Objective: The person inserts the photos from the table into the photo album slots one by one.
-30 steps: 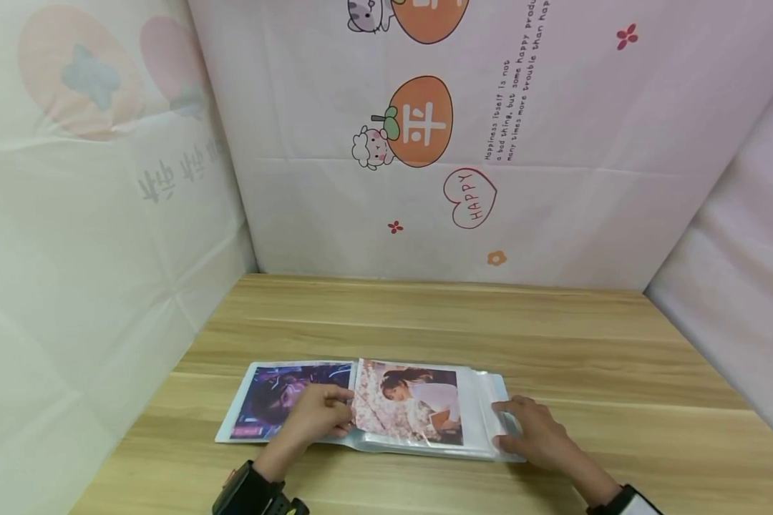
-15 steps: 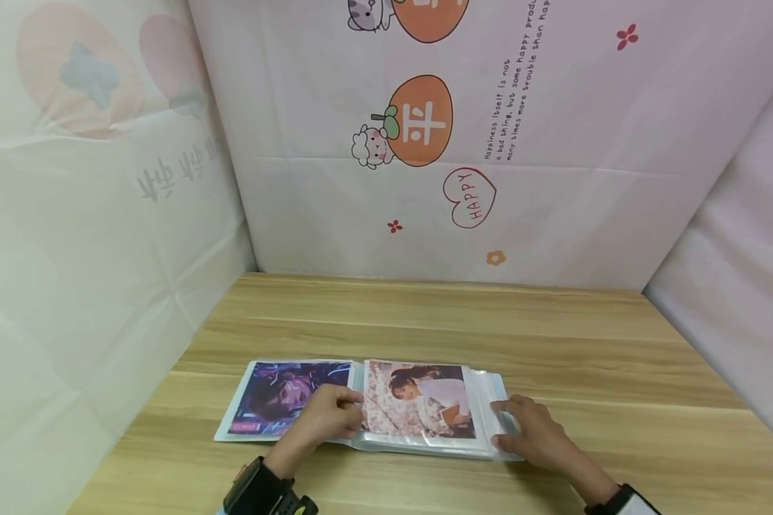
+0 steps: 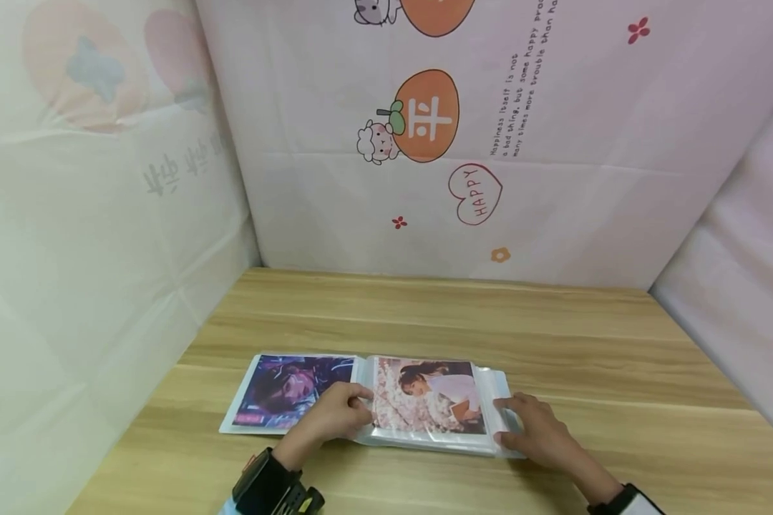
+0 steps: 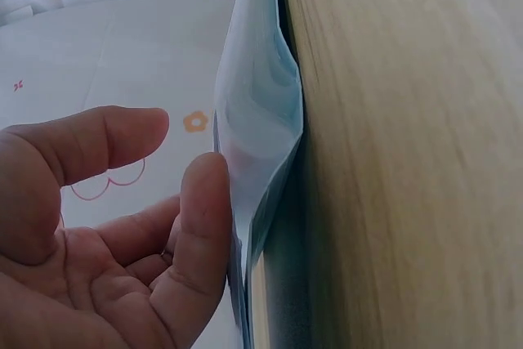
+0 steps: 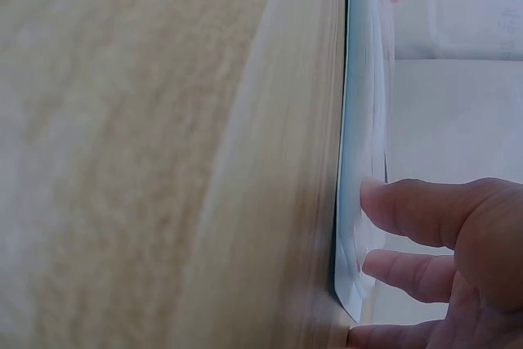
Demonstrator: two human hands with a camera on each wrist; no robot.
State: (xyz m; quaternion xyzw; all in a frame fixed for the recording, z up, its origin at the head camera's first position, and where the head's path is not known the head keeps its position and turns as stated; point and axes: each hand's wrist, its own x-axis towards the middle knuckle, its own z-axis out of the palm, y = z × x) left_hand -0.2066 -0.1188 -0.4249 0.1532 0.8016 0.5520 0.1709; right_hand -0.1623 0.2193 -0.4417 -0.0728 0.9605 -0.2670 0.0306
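Observation:
An open photo album with clear sleeves and a pale blue cover lies flat. On its right page is a photo of a person among pink blossoms, within the clear sleeve as far as I can see. My left hand is at this photo's left edge. In the left wrist view its thumb and fingers are apart, one fingertip touching the page side. My right hand rests on the album's right edge, thumb and fingers spread and pressing the sleeves. A purple neon-toned photo fills the left page, partly behind my left hand.
The wood-grain table extends around the album. White printed cloth hangs behind it and at both sides. A black device is strapped to my left wrist, and a dark band circles the right one.
My left hand has moved right, and the blossom photo has slid right, deeper into the sleeve. My right hand has kept its place on the album's edge. The head view has shifted slightly.

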